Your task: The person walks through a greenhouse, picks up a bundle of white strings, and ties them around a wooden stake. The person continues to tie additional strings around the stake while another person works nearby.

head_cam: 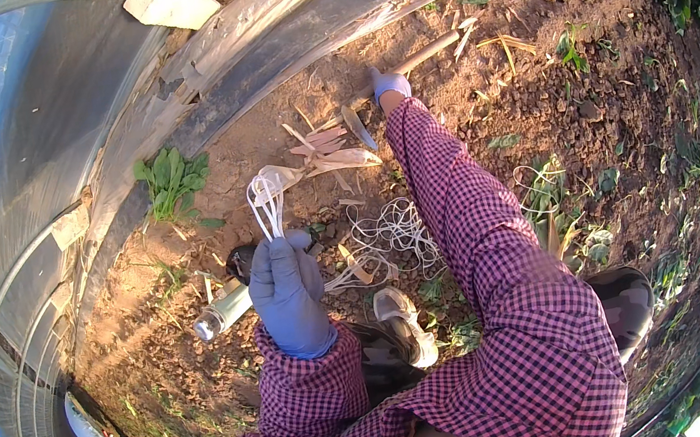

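My left hand [289, 288], in a blue-grey glove, pinches a bundle of white cord [267, 197] whose loops stand up above the fingers. From below that hand, a strand runs right to a loose tangle of white cord [397, 235] on the soil. My right hand [390, 83], gloved too, is stretched far forward and closed around the wooden handle [430, 52] of a sickle-like tool. Its curved metal blade [359, 127] points back towards me. The fingers' far side is hidden. Dry husk strips [341, 161] lie just left of the blade.
A clear bottle [222, 313] lies left of my left hand, beside a dark object [240, 262]. Leafy greens [174, 180] lie near the plastic sheeting [273, 67] along the left and far side. My boots [621, 307] stand on crumbly soil, with more cord [542, 186] on plants at right.
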The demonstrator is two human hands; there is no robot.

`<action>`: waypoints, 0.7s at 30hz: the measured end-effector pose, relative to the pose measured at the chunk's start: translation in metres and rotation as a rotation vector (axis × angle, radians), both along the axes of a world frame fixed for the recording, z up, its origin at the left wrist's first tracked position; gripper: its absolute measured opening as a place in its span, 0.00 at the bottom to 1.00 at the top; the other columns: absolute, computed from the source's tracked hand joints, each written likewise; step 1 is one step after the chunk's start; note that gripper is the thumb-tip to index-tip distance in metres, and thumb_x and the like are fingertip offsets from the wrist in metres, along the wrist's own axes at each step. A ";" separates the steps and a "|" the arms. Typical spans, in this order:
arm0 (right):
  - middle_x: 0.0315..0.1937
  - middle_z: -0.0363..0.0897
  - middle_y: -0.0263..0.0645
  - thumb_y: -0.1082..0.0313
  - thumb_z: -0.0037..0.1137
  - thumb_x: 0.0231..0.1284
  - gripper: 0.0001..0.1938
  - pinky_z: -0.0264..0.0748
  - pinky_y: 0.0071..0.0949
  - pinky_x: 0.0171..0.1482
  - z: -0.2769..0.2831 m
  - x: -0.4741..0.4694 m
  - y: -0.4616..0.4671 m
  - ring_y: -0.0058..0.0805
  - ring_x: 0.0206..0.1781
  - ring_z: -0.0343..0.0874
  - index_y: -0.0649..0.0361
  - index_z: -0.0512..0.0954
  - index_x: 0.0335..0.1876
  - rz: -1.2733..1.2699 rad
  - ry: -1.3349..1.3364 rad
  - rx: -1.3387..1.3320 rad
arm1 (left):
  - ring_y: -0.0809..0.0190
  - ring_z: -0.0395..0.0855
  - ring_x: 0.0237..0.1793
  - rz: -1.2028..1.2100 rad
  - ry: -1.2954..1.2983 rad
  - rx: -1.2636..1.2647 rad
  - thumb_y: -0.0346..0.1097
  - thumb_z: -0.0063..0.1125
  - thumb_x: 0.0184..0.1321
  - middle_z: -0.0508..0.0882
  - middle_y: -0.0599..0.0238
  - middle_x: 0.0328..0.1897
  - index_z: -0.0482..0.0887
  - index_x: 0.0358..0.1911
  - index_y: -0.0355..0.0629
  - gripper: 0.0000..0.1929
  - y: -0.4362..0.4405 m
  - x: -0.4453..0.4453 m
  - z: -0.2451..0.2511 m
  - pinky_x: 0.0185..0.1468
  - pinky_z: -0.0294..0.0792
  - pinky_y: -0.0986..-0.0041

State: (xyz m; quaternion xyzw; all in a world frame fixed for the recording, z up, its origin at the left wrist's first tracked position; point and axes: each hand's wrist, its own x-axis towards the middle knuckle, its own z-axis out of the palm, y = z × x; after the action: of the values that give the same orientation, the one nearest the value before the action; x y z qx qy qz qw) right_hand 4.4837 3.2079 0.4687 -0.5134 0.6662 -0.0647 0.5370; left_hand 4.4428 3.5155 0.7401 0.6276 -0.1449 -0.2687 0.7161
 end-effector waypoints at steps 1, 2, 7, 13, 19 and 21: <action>0.43 0.77 0.48 0.43 0.48 0.52 0.28 0.73 0.31 0.46 0.022 0.013 0.027 0.37 0.45 0.78 0.64 0.76 0.44 -0.007 0.054 -0.060 | 0.80 0.50 0.08 0.081 -0.057 -0.005 0.34 0.42 0.65 0.62 0.78 0.09 0.78 0.33 0.37 0.11 0.011 -0.001 -0.003 0.11 0.43 0.85; 0.43 0.77 0.48 0.45 0.49 0.53 0.26 0.74 0.31 0.46 0.027 0.016 0.027 0.38 0.46 0.78 0.65 0.76 0.43 -0.034 0.091 -0.041 | 0.79 0.48 0.07 -0.020 -0.115 0.021 0.37 0.40 0.66 0.59 0.79 0.07 0.78 0.34 0.37 0.13 0.010 0.000 0.002 0.10 0.41 0.85; 0.30 0.76 0.45 0.64 0.55 0.48 0.16 0.78 0.33 0.34 0.029 -0.027 0.026 0.36 0.28 0.78 0.68 0.72 0.39 -0.574 -0.616 0.274 | 0.81 0.50 0.11 -0.169 -0.061 0.128 0.37 0.43 0.65 0.60 0.82 0.10 0.78 0.35 0.38 0.11 -0.014 0.014 -0.001 0.15 0.41 0.87; 0.16 0.57 0.25 0.59 0.47 0.61 0.10 0.58 0.17 0.19 0.183 -0.168 0.025 0.16 0.16 0.56 0.57 0.68 0.31 -0.488 -1.251 0.158 | 0.80 0.59 0.21 -0.330 -0.331 0.199 0.36 0.44 0.64 0.70 0.80 0.20 0.79 0.39 0.39 0.10 -0.034 0.019 -0.030 0.24 0.52 0.87; 0.16 0.55 0.23 0.54 0.45 0.63 0.14 0.59 0.14 0.20 0.272 -0.257 0.036 0.11 0.16 0.55 0.59 0.66 0.36 -0.241 -1.655 0.448 | 0.74 0.66 0.22 -0.488 -0.665 0.333 0.37 0.45 0.63 0.74 0.71 0.21 0.79 0.39 0.41 0.10 -0.056 -0.010 -0.035 0.27 0.60 0.81; 0.16 0.55 0.23 0.54 0.44 0.63 0.14 0.61 0.15 0.20 0.268 -0.265 0.044 0.11 0.16 0.55 0.59 0.66 0.35 -0.230 -1.716 0.510 | 0.70 0.68 0.19 -0.499 -0.831 0.211 0.38 0.47 0.62 0.71 0.64 0.15 0.79 0.40 0.44 0.09 -0.057 -0.027 -0.039 0.25 0.62 0.76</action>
State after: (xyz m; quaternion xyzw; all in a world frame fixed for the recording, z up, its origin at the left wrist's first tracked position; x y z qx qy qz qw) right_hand 4.2182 3.2518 0.7364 -0.0840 0.0779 -0.3292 0.9373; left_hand 4.4156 3.4580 0.7014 0.6969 -0.5360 -0.1720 0.4443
